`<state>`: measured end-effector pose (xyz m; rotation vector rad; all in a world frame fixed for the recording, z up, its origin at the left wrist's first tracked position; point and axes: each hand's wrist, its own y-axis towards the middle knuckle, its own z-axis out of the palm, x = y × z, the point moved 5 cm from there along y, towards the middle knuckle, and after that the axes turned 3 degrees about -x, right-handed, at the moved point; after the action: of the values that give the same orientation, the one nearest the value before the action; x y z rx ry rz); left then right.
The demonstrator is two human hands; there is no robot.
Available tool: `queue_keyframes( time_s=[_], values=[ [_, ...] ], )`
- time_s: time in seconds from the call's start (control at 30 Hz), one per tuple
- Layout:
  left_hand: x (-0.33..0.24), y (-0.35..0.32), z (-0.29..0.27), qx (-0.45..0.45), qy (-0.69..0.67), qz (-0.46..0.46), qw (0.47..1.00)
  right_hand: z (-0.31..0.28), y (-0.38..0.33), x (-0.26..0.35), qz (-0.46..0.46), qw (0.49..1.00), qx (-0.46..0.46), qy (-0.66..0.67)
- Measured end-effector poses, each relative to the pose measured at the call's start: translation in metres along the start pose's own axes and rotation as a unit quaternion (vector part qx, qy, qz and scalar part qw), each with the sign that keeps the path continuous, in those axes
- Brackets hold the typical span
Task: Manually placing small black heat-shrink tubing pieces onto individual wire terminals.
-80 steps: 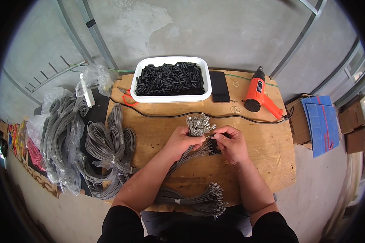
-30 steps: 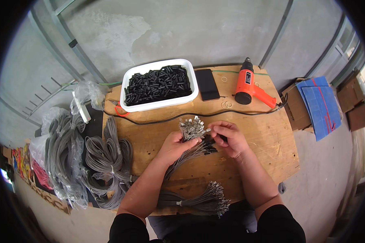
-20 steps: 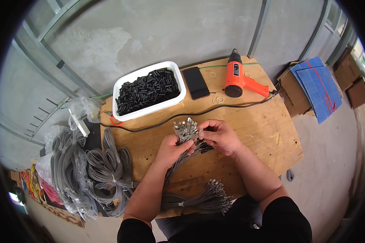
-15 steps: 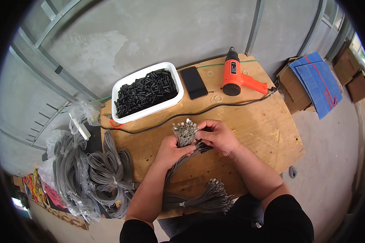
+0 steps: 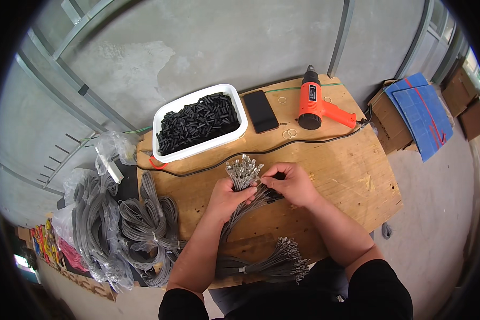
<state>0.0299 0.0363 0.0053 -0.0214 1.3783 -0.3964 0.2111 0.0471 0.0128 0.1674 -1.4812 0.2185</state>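
Note:
My left hand is wrapped round a bundle of thin grey cables, whose silvery metal terminals fan out above the fist. At the bundle's right side, the thumb and forefinger of my right hand are pinched together on what looks like one grey cable; the fingertips hide most of it. Beneath them, small black sleeves show among the cables trailing below the hands. Nearer to me, a second tied cable bundle lies on the table with its metal ends pointing right.
A white tub full of short black tubes stands at the back, beside a black phone and an orange heat gun. Its black cord crosses the wooden table. Coiled grey cables lie left; several rubber bands lie behind.
My right hand has drawn slightly to the right, and its fingertips are now a little apart from the terminals. The left hand keeps its hold. The whole view has shifted slightly.

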Motion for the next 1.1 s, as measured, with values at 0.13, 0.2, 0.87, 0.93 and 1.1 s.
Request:
queue_keyframes(
  time_s=[0.13, 0.2, 0.87, 0.93, 1.1],
  values=[
    [0.001, 0.001, 0.0, 0.0, -0.007, 0.0, 1.0, 0.002, -0.001, 0.004, -0.072, 0.997, -0.023, -0.032],
    [0.003, 0.001, -0.002, -0.002, 0.005, -0.005, 1.0, 0.002, -0.003, 0.009, -0.029, 1.0, -0.01, -0.003],
    [0.004, 0.003, -0.008, -0.029, -0.007, -0.016, 0.999, -0.022, 0.009, -0.01, 0.161, 0.891, -0.076, 0.418],
    [0.005, 0.003, -0.008, -0.029, -0.009, -0.016, 0.999, -0.02, 0.008, -0.004, 0.154, 0.906, -0.063, 0.39],
    [0.003, 0.001, -0.006, -0.029, -0.02, -0.018, 0.999, -0.013, 0.004, 0.004, 0.136, 0.929, -0.021, 0.344]
  ],
)
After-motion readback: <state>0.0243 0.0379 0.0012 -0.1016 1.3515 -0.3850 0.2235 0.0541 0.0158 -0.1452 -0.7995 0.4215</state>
